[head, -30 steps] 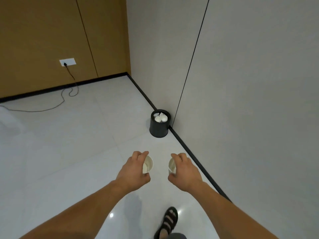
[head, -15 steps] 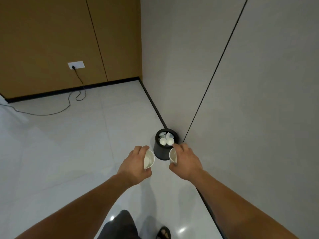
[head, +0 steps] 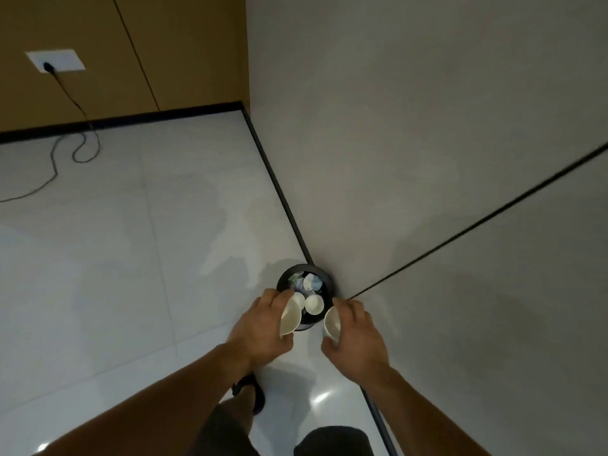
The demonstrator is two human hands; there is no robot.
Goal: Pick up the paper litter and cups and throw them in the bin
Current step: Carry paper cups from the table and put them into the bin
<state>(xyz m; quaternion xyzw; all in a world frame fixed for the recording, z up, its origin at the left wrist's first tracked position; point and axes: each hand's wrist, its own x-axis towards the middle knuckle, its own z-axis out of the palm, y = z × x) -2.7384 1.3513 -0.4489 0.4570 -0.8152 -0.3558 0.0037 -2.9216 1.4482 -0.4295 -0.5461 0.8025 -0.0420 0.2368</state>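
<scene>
My left hand point(head: 263, 327) has its fingers point(head: 279, 296) curled round the left paper cup point(head: 289, 319). My right hand point(head: 355, 337) grips the right paper cup point(head: 332, 322) likewise. Both mouths tilt inward, I judge for a clean drop. Just beyond, the black bin point(head: 304, 267) stands against the wall point(head: 394, 159), holding discarded cups point(head: 314, 303).

Black cable point(head: 69, 96) (plugged into a wall socket point(head: 56, 60)) trails across white floor point(head: 131, 241)
</scene>
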